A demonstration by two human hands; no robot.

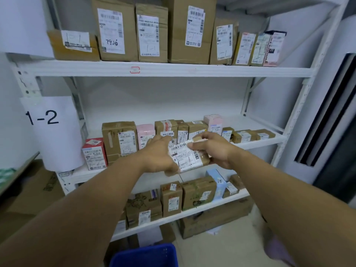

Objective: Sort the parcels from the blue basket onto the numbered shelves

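A small brown parcel [187, 158], nearly covered by a white barcode label with pen marks, sits between both hands. The left hand [159, 157] curls round its left edge. The right hand [212, 149] pinches its right end, thumb on the label. Boxes [119, 141] on a shelf [269, 140] stand just behind the grip.

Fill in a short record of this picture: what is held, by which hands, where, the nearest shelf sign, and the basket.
held item: small brown parcel with a white label
hands: left hand and right hand both grip it
position: in front of the middle shelf
shelf sign: paper sign reading 1-2, at that shelf's left end
neighbours: labelled boxes standing in a row on the middle shelf
basket: blue basket at the bottom edge, contents out of view
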